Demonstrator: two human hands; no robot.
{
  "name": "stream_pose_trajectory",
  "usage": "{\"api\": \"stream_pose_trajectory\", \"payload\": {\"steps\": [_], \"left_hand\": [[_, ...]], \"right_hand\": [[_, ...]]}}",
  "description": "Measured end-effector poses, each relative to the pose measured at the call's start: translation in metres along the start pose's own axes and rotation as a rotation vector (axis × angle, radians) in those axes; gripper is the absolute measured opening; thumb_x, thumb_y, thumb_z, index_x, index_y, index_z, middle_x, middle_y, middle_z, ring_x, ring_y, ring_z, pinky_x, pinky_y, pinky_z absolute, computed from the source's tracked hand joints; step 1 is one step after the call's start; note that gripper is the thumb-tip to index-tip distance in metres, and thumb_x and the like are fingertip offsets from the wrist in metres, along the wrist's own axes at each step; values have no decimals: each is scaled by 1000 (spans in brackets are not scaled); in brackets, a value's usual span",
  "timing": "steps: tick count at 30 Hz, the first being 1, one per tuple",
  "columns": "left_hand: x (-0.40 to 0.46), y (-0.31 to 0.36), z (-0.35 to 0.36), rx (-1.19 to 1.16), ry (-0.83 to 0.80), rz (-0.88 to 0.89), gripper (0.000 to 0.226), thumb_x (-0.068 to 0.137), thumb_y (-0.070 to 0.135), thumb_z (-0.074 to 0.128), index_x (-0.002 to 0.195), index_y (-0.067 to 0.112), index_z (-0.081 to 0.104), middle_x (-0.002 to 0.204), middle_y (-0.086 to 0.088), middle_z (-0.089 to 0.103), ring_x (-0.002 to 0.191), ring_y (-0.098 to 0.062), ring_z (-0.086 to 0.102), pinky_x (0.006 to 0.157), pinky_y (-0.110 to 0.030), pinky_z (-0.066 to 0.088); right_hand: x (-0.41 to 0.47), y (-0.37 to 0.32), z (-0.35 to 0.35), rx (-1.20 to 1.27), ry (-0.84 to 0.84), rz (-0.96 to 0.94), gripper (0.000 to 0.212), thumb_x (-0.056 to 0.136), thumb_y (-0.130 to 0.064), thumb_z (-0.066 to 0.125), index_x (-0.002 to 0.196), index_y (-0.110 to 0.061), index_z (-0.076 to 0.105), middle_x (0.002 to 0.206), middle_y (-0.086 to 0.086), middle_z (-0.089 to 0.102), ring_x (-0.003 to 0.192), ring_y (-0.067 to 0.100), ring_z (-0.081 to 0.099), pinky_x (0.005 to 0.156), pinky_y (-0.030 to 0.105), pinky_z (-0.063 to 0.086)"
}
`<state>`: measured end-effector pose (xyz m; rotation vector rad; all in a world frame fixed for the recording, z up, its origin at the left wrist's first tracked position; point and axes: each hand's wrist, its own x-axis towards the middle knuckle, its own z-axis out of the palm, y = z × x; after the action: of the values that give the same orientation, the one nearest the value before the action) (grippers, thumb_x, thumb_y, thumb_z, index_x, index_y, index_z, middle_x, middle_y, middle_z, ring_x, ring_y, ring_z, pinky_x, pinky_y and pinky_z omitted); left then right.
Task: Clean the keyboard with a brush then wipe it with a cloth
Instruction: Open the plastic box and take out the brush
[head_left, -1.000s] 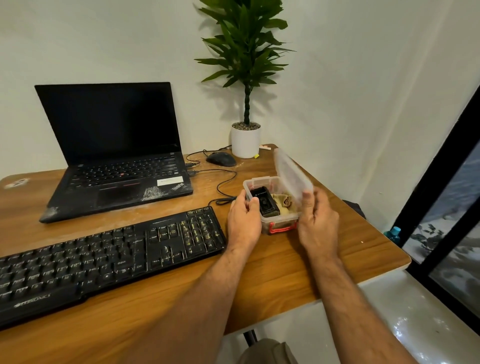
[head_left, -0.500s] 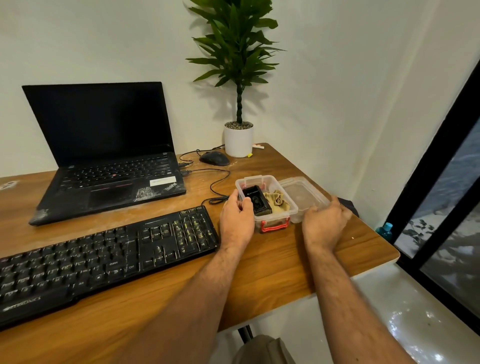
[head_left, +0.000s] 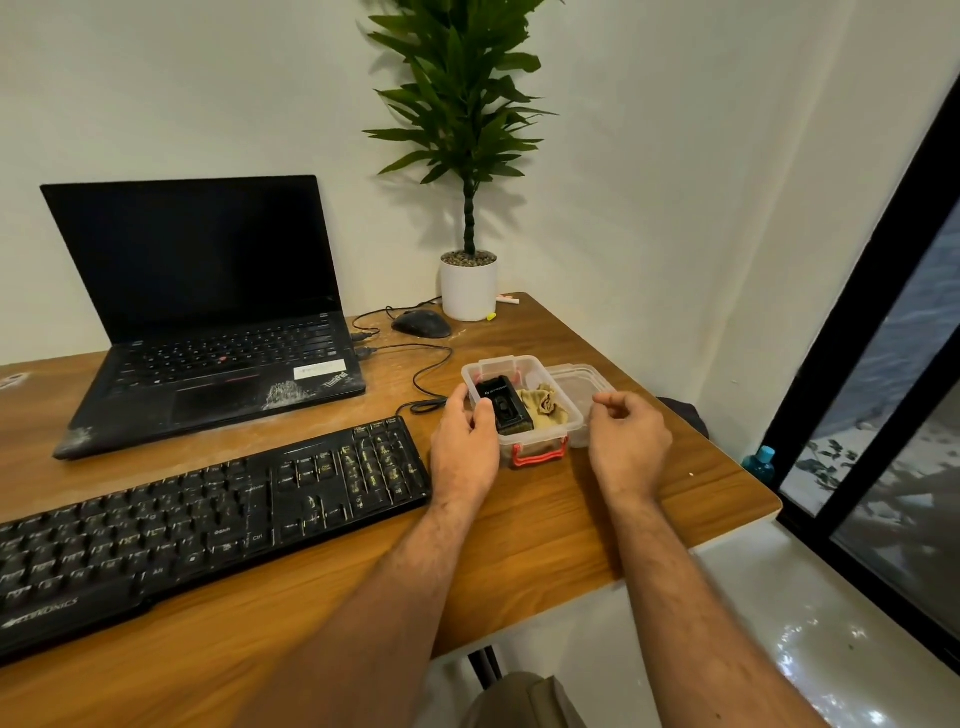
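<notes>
Left hand (head_left: 464, 441) gripping clear box (head_left: 550, 439) mid-frame, black brush case (head_left: 503, 404) and tan cloth (head_left: 543, 408) inside. Right hand (head_left: 628, 441) loose, holding nothing. Keyboard (head_left: 208, 514) lower left.

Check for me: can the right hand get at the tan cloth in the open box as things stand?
Probably yes. The box is open, its lid set beside it, and the cloth lies uncovered. The right hand hovers close by, holding nothing.
</notes>
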<state>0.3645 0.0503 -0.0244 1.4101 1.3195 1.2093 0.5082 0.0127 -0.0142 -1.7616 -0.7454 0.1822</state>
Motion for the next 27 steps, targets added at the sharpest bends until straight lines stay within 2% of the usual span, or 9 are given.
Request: {"api": "stream_pose_trajectory", "payload": {"steps": [3,6,8,10,12,16,21,24,27], "left_hand": [[-1,1,0,6,22,-19,44,105,34,42,148,27,39,94,5,70,77,-10,69,64,-28,59],[0,2,0,29,16,-21,42,105,33,43,146,26,41,89,1,71,74,-19,70,66,-38,61],[-1,3,0,35,17,-13,41,104,33,44,145,26,43,84,0,71,75,-25,71,69,-44,60],[-2,4,-1,22,12,-13,41,104,33,45,144,26,44,82,0,71,76,-26,71,70,-48,60],[-2,4,-1,17,12,-16,41,104,33,46,145,27,44,80,2,70,77,-24,70,72,-48,59],[-2,4,-1,5,3,-8,40,104,32,46,144,27,44,78,4,66,71,-19,67,69,-43,60],[0,1,1,35,14,17,41,105,32,46,145,26,44,78,8,64,64,-7,62,53,-21,49],[1,1,1,36,16,20,41,105,32,46,145,25,44,84,6,68,68,-10,67,53,-19,50],[0,3,1,39,26,29,41,105,30,46,145,23,44,82,6,65,63,-8,63,48,-12,45]], "right_hand": [[-4,-19,-2,15,-42,-173,16,96,-20,66,110,-23,73,112,-6,69,95,3,62,75,15,52],[-6,-50,10,-164,-333,-283,20,95,-20,65,112,-24,75,108,-12,67,95,5,65,83,27,59],[-6,-68,22,-414,-471,-308,21,91,-17,66,108,-20,77,106,-2,73,95,17,69,84,36,59],[-6,-80,31,-572,-520,-287,21,89,-19,69,107,-11,73,102,6,73,91,22,66,77,36,56],[-5,-87,38,-636,-536,-248,25,89,-22,69,110,-9,68,106,8,70,90,24,61,73,35,50],[4,-95,47,-688,-563,-176,37,88,-35,72,117,-12,66,116,7,68,98,24,62,76,36,48],[6,-95,51,-752,-596,-147,46,85,-42,74,120,-13,65,117,6,68,91,21,57,74,36,47],[7,-93,52,-703,-583,-79,52,79,-45,78,118,-13,64,111,6,68,97,23,64,80,36,54],[11,-91,51,-572,-584,3,49,75,-44,83,107,-14,61,100,4,67,95,24,66,86,40,56]]}}
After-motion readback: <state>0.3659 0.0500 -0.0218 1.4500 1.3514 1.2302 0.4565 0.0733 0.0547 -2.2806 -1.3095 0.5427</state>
